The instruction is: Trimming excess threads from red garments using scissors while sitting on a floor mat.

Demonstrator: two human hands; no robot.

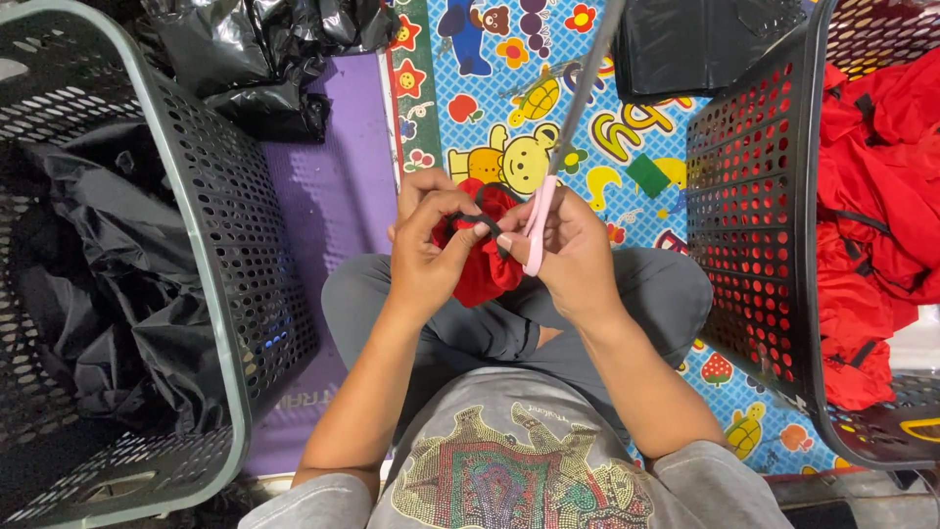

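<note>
Both hands meet over the person's crossed legs, just in front of the chest. The left hand [426,250] pinches a thin black strap [477,223] between thumb and forefinger, its other fingers curled against a small red bundle [485,269] of cloth that sits between the two palms and hangs a little below them. The right hand [568,250] is closed around pink-handled scissors [539,220], whose grey blades point up and away from the body, past the bundle's right edge; its forefinger tip touches the strap. There are two baskets: a grey one [196,245] at the left holding black cloth, and a black one [754,196] at the right holding red cloth. A cartoon-printed mat [509,88] lies beneath.
</note>
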